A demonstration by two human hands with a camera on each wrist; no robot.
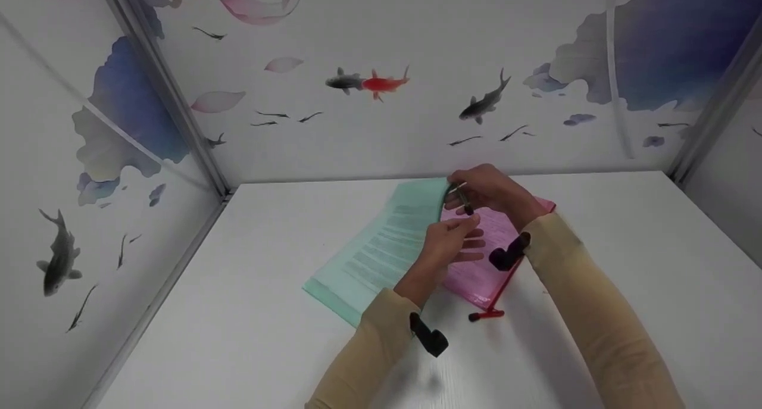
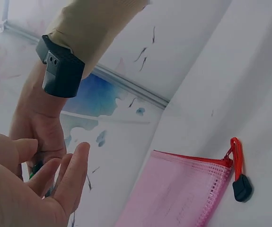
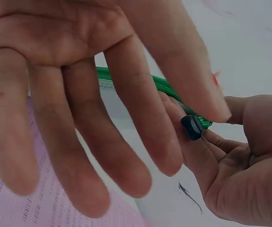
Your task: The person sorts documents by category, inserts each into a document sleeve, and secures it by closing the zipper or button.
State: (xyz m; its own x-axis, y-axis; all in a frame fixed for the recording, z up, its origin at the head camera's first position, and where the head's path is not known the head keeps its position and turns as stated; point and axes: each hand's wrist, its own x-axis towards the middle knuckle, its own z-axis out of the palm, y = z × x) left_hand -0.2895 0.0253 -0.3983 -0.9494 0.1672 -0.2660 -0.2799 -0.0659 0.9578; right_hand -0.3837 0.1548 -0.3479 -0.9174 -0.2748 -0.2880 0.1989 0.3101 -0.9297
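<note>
A translucent green zip pouch [image 1: 384, 242] with printed paper inside slants across the table, its upper corner at my right hand [image 1: 485, 189]. My right hand pinches that corner, while its other fingers [image 3: 74, 142] stretch out loosely in the right wrist view. From the corner hangs a zipper pull with a black tab [image 3: 192, 127]. My left hand [image 1: 449, 242] is just below, thumb close to the tab and fingers spread. Whether the left thumb touches the tab is hard to see. Beneath both hands lies a pink zip pouch [image 1: 476, 278], partly covered.
A red zipper pull [image 1: 489, 315] with a black end sticks out from the pink pouch toward the table's front. Printed wall panels [image 1: 381, 141] with fish and leaves enclose the white table [image 1: 238, 314] at the back and sides. Each wrist carries a small black camera [image 1: 430, 336].
</note>
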